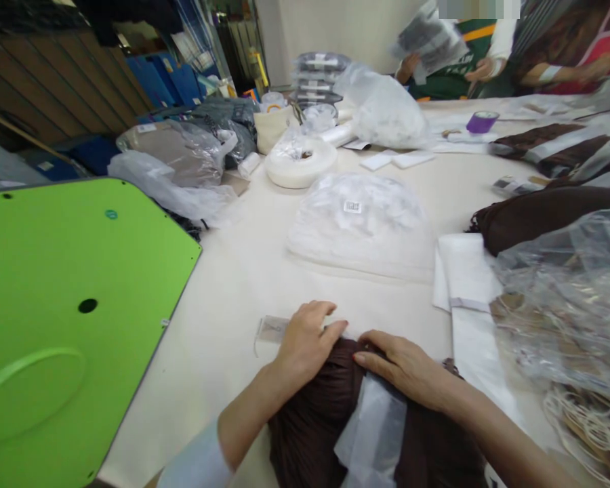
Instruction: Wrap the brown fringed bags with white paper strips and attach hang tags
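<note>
A dark brown gathered garment (pixel 315 413) lies bundled on the table right in front of me. A translucent whitish strip (pixel 376 420) runs down over its middle. My left hand (pixel 308 339) rests at the garment's far left edge, thumb and fingers apart. Across the far right edge lies my right hand (pixel 409 366), its fingers stretched out and its thumb on the brown cloth. Beside my left hand is a small tag (pixel 273 329) with a string. Part of the garment is hidden under my right forearm.
A clear bag with a barcode label (pixel 353 207) lies beyond my hands. On the left stands a green board (pixel 81 257). White folded strips (pixel 468 271), plastic bags (pixel 564 291) and cords (pixel 590 427) lie right. A roll of white tape (pixel 301 163) sits further back. Two people work across the table.
</note>
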Motion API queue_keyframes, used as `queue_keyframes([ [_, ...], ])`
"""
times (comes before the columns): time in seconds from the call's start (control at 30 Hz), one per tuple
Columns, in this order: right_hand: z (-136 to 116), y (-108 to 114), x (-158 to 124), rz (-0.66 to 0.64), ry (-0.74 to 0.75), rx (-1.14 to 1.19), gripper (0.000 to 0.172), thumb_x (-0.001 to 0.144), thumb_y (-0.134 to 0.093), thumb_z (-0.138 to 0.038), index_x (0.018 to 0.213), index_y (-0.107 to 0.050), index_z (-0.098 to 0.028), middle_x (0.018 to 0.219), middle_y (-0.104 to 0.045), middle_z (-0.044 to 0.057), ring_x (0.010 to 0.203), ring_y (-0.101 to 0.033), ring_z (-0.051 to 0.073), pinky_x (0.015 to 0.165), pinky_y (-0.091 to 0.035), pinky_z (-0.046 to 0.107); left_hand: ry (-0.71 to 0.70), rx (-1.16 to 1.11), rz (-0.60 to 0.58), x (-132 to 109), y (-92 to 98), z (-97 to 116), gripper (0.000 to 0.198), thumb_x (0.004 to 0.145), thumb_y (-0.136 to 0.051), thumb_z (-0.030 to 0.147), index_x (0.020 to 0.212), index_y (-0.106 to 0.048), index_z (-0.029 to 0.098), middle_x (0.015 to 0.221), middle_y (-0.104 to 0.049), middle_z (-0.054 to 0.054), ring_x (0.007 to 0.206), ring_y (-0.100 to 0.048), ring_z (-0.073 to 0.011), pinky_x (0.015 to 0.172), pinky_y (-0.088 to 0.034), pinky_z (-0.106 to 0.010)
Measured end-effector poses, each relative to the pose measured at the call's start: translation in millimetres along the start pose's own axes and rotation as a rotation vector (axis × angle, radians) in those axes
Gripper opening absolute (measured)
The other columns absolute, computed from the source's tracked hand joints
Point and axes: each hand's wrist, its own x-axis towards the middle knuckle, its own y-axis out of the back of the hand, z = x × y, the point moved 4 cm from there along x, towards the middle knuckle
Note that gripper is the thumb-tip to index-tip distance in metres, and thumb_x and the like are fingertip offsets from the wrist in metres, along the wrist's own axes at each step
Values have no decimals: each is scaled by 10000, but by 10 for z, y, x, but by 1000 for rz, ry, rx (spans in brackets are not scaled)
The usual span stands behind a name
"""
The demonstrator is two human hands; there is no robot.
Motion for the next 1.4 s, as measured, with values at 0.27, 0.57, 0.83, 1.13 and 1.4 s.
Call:
queue_keyframes([
  [0.27, -121, 68, 132, 68, 49, -48, 246, 821, -517, -434, 844, -580, -198, 832, -620, 46, 763, -554, 180, 671, -381, 278, 482, -453, 91, -1511, -249, -692, 420, 712, -497, 605, 827, -495, 201, 769, -658, -51, 719, -609, -224, 660, -448, -316],
  [0.57, -295, -119, 311, 222, 18, -27, 189, 740, -535, -260, 601, -418, -206, 625, -494, 2, 623, -437, 152, 590, -282, 274, 449, -877, 278, -1442, -502, -531, 400, 594, -691, 438, 844, -523, 174, 772, -664, -33, 737, -612, -230, 642, -465, -299],
  [0.83, 4, -91, 120, 324, -39, 295, 225, 733, -448, -405, 615, -387, -224, 553, -389, -54, 546, -400, 123, 507, -305, 245, 509, -978, 375, -1569, -505, -669, 339, 570, -697, 348, 825, -590, 152, 714, -663, -6, 698, -589, -202, 655, -460, -284],
  [1.13, 57, -197, 135, 390, -98, 462, 258, 629, -534, -434, 562, -412, -217, 483, -390, -71, 465, -377, 97, 446, -299, 226, 361, -929, 254, -1551, -471, -766, 411, 616, -693, 370, 939, -593, 137, 827, -670, -38, 773, -600, -223, 717, -476, -301],
  [1.4, 29, -201, 114, 438, -95, 453, 231, 642, -527, -401, 553, -414, -220, 473, -404, -65, 457, -389, 104, 438, -297, 225, 387, -582, 257, -1612, -336, -815, 330, 681, -597, 386, 909, -586, 148, 773, -657, -23, 736, -612, -215, 676, -486, -297],
])
